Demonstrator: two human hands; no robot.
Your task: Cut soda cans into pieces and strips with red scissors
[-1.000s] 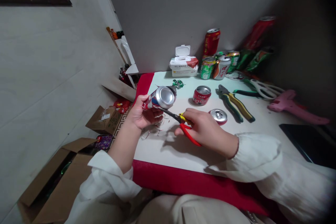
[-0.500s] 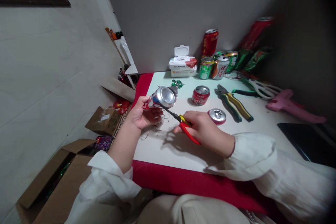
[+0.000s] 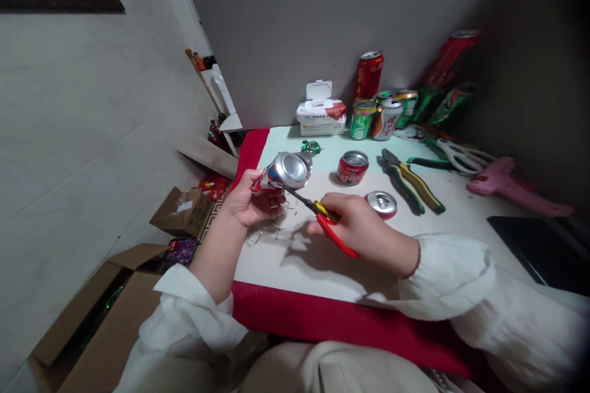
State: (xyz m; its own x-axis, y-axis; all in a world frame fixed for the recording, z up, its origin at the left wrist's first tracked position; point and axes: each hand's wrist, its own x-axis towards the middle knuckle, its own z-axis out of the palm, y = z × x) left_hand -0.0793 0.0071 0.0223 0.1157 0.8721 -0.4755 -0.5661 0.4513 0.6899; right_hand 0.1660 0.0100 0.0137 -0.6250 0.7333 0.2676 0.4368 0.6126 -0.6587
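A cut aluminium can (image 3: 291, 170) is tilted in my left hand (image 3: 251, 202), its silver round end facing up and its edge ragged. My right hand (image 3: 354, 224) is closed on the red and yellow handles of scissors (image 3: 329, 227). Their dark blades point left and reach the can's lower edge. Thin metal slivers (image 3: 276, 230) lie below the can. A short red can piece (image 3: 353, 167) stands open side up beyond my right hand, and a red can top (image 3: 381, 203) rests just behind the knuckles.
Green-and-yellow pliers (image 3: 410, 181), white-handled scissors (image 3: 461, 156) and a pink glue gun (image 3: 516, 187) lie on the right. Several cans (image 3: 363, 120) and a wipes pack (image 3: 321, 116) stand along the back. A dark flat object (image 3: 539, 252) is at the right edge; cardboard boxes (image 3: 115, 319) are lower left.
My right hand has shifted slightly right and down with the scissors, whose handles are angled a little differently. The left hand and can have hardly moved.
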